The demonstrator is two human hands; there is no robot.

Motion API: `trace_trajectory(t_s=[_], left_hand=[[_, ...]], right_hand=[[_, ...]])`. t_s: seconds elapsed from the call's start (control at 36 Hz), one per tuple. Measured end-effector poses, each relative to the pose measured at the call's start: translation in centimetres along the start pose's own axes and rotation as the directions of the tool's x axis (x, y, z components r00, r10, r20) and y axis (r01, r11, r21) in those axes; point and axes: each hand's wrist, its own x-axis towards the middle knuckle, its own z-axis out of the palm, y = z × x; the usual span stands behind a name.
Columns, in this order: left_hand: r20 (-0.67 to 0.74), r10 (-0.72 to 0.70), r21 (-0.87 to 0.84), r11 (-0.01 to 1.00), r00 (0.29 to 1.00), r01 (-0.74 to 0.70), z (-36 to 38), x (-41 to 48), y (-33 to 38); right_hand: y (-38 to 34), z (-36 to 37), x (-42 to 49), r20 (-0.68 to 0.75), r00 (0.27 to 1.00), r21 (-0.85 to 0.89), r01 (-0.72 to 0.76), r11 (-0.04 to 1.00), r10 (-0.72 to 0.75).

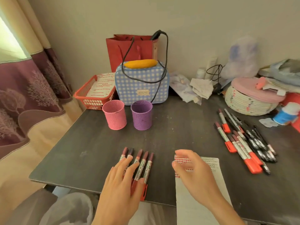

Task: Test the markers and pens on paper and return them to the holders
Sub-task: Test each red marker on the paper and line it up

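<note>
While five markers (139, 164) are lying side by side at the near edge of the bench (178, 127), the left hand (120, 181) is resting flat on them.
Their long axes are running away from the person, toward the pink holder (114, 114) and purple holder (141, 115) standing well beyond. The left hand, fingers straight, is nearer. The right hand (193, 171) is hovering loose and empty over the paper (185, 192), a pile (243, 143) of pens lying farther right.

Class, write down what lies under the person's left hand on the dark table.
Five markers lie side by side under the left hand, its fingers straight across them. Their capped ends show beyond it; the hand covers much of the barrels.
</note>
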Motion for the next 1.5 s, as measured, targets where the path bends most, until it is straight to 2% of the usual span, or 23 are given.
trace_trajectory(t_s=[0.08,0.19,0.28,0.36,0.44,0.61,0.81,0.94,1.17,1.25,1.31,1.39,1.5], left_hand=[[0.020,0.074,0.018,0.997,0.997,-0.075,0.4,1.9,1.3],[0.132,0.170,-0.008,0.985,0.977,-0.171,1.8,4.7,3.9],[0.280,0.267,-0.030,0.962,0.922,-0.270,3.7,7.0,6.4],[0.348,0.364,-0.070,0.929,0.864,-0.363,5.7,9.4,9.3],[0.440,0.416,-0.099,0.903,0.796,-0.417,7.8,11.7,12.2],[0.564,0.384,-0.061,0.902,0.731,-0.427,11.8,16.0,17.1],[0.510,0.412,0.012,0.874,0.755,-0.486,13.9,17.6,20.1],[0.515,0.348,0.002,0.913,0.783,-0.407,14.3,17.8,20.4],[0.537,0.226,0.134,0.928,0.813,-0.347,13.8,18.3,19.4],[0.529,0.194,0.116,0.948,0.826,-0.297,13.6,18.4,18.8],[0.519,0.164,0.042,0.975,0.839,-0.216,13.3,18.7,18.3],[0.504,0.125,-0.172,0.984,0.855,-0.042,12.8,18.6,17.4],[0.474,0.035,-0.478,0.849,0.880,0.224,11.6,17.7,16.6]], right_hand=[[1.8,-3.6,-1.7,-0.104,0.993,-0.061,0.055,0.997,-0.062],[5.1,-7.9,-3.4,-0.252,0.956,-0.333,0.057,0.941,-0.148],[7.6,-10.3,-4.3,-0.259,0.948,-0.519,0.023,0.855,-0.183],[9.5,-11.7,-5.4,-0.236,0.949,-0.609,0.024,0.793,-0.210],[10.3,-11.9,-5.9,-0.222,0.949,-0.646,0.030,0.762,-0.225],[10.9,-11.4,-5.9,-0.251,0.940,-0.613,0.030,0.790,-0.230],[11.8,-10.9,-5.9,-0.299,0.925,-0.584,0.017,0.811,-0.235],[12.0,-10.8,-5.8,-0.334,0.912,-0.562,0.008,0.827,-0.236],[12.2,-10.9,-5.8,-0.313,0.923,-0.569,0.006,0.823,-0.223],[12.1,-10.9,-5.8,-0.321,0.921,-0.561,0.004,0.828,-0.222],[12.0,-10.9,-5.8,-0.325,0.921,-0.556,-0.001,0.831,-0.216],[12.1,-10.8,-5.9,-0.327,0.921,-0.557,-0.007,0.830,-0.211],[11.9,-10.9,-5.8,-0.326,0.923,-0.562,-0.016,0.827,-0.204]])
